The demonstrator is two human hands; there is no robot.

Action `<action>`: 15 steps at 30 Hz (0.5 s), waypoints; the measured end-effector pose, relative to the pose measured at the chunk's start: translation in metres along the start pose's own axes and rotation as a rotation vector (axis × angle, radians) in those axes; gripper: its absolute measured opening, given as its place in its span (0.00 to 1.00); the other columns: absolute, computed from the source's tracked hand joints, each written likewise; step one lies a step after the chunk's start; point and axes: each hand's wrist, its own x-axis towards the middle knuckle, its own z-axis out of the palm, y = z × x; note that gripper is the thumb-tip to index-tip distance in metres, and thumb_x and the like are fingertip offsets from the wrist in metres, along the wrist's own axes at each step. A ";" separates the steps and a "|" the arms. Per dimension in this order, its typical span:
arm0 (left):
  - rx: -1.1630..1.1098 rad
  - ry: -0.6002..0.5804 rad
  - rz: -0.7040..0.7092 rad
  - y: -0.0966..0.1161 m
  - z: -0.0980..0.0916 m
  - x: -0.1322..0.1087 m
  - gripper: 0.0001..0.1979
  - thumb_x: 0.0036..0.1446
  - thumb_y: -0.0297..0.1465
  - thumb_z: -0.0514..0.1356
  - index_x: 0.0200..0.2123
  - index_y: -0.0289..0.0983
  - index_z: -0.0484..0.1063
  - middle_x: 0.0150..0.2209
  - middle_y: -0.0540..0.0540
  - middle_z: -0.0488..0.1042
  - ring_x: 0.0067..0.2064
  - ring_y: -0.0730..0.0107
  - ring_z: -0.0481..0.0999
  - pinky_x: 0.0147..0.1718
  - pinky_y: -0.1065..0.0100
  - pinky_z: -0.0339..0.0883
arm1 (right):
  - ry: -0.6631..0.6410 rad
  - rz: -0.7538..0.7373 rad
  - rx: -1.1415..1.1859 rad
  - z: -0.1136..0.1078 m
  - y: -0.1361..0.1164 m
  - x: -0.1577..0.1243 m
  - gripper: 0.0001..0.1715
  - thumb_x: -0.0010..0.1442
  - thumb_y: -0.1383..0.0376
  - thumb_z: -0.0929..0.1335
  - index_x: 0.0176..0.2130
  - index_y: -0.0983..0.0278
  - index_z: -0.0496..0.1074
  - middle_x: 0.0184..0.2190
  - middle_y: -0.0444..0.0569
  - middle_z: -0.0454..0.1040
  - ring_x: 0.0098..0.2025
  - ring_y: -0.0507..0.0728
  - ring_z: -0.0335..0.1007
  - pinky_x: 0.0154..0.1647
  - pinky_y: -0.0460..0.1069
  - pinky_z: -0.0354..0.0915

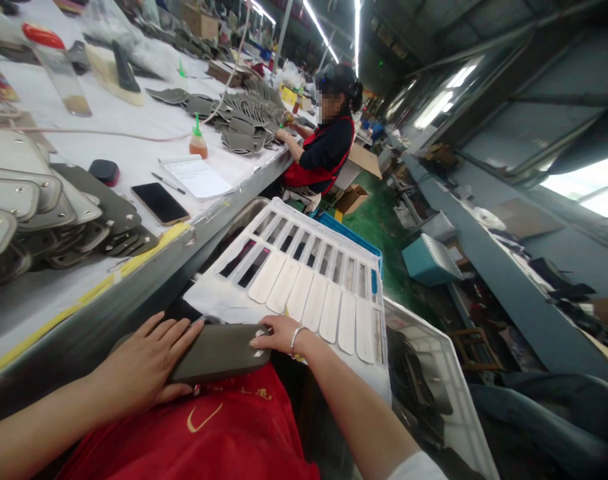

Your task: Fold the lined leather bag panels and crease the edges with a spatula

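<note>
In the head view, a grey piece (219, 352) is held flat on a red apron (209, 433), below the near edge of the surface (134, 153). The left hand (144, 363) is laid open on its left half, its grip spread flat and closed on nothing. The right hand (279, 333) is curled over the right end, its grip pinched lightly on the grey piece. Stacks of similar pieces (44, 213) are seen at the surface's near left edge. In the white tray (334, 230) beyond, cream strips (304, 293) fill the nearer slots, while the farther slots are left empty. Much handling is judged to remain.
</note>
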 end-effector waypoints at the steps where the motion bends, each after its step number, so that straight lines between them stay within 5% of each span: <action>1: -0.001 -0.010 -0.010 0.004 -0.003 0.003 0.41 0.49 0.52 0.56 0.60 0.32 0.57 0.53 0.33 0.68 0.54 0.48 0.66 0.59 0.47 0.42 | 0.020 -0.019 -0.026 0.001 -0.005 0.003 0.32 0.46 0.44 0.69 0.44 0.60 0.72 0.41 0.49 0.74 0.44 0.59 0.69 0.42 0.50 0.64; 9: -0.090 -0.006 0.085 0.029 0.003 0.031 0.47 0.50 0.58 0.49 0.63 0.31 0.49 0.62 0.32 0.55 0.63 0.47 0.53 0.61 0.44 0.29 | -0.015 -0.056 -0.263 0.002 -0.073 0.023 0.41 0.44 0.41 0.67 0.50 0.63 0.69 0.49 0.56 0.71 0.49 0.66 0.67 0.47 0.57 0.64; 13: -0.257 0.056 0.160 0.023 0.000 0.022 0.40 0.56 0.51 0.51 0.64 0.34 0.44 0.64 0.36 0.52 0.64 0.54 0.53 0.61 0.51 0.45 | -0.033 -0.041 -0.208 -0.005 -0.055 0.001 0.44 0.41 0.42 0.70 0.51 0.64 0.68 0.46 0.57 0.73 0.46 0.66 0.70 0.44 0.56 0.66; 15: -0.407 0.093 0.079 0.013 -0.010 0.016 0.32 0.61 0.44 0.48 0.64 0.37 0.44 0.64 0.39 0.54 0.62 0.59 0.56 0.59 0.58 0.54 | -0.028 -0.007 -0.142 -0.006 -0.032 -0.010 0.43 0.39 0.44 0.71 0.50 0.65 0.69 0.45 0.57 0.73 0.45 0.66 0.70 0.44 0.56 0.65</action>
